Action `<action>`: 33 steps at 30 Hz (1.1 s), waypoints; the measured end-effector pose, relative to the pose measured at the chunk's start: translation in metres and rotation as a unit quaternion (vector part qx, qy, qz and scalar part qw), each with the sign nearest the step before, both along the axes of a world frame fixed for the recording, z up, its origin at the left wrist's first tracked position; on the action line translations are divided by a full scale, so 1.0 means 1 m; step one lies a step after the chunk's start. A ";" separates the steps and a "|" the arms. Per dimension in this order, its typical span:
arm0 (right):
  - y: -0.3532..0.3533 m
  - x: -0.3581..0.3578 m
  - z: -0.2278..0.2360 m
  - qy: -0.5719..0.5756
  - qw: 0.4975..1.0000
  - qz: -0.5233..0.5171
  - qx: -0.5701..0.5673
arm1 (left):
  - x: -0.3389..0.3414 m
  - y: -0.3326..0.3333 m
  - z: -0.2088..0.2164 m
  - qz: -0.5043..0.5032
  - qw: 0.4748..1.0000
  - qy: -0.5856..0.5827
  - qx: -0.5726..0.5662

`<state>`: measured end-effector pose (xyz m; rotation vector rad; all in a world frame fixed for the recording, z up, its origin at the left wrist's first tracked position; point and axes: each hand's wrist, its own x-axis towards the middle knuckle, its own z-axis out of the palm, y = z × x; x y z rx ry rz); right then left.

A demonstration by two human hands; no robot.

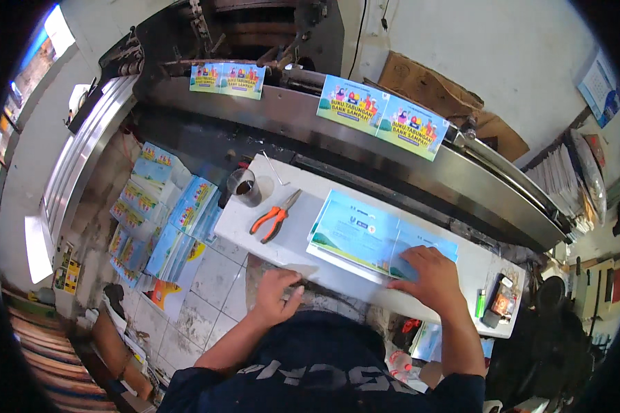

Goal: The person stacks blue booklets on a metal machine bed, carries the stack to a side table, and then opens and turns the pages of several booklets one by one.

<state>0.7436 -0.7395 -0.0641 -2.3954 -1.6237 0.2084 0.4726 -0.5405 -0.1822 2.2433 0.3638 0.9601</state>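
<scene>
Our right hand (427, 279) lies flat on the covers (372, 237), a thin, floppy, slick-looking stack just ahead of us on the table (289, 248). Our left hand (277, 292) pinches a pale blade (308, 270) at the stack's near edge, where we'd lift sheets.

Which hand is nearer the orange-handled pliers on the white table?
Left. The left hand sits at the table's near edge just below the orange-handled pliers; the right hand presses the blue printed stack, farther right.

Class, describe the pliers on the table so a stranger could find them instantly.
Start at the white worktable below the long metal machine. Left of the stack of blue printed sheets lie orange-handled metal pliers, beside a round metal cup. They are the only orange tool there.
</scene>
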 end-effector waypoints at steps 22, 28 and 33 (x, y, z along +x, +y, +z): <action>0.047 0.087 0.036 0.180 0.958 0.034 -0.221 | 0.067 0.016 0.032 -0.044 0.985 0.092 0.137; 0.065 0.098 0.034 0.255 0.927 0.048 -0.271 | 0.062 0.019 0.023 -0.051 0.986 0.093 0.127; 0.041 0.119 0.016 0.218 0.954 0.118 -0.169 | 0.074 0.015 0.020 -0.060 0.985 0.085 0.139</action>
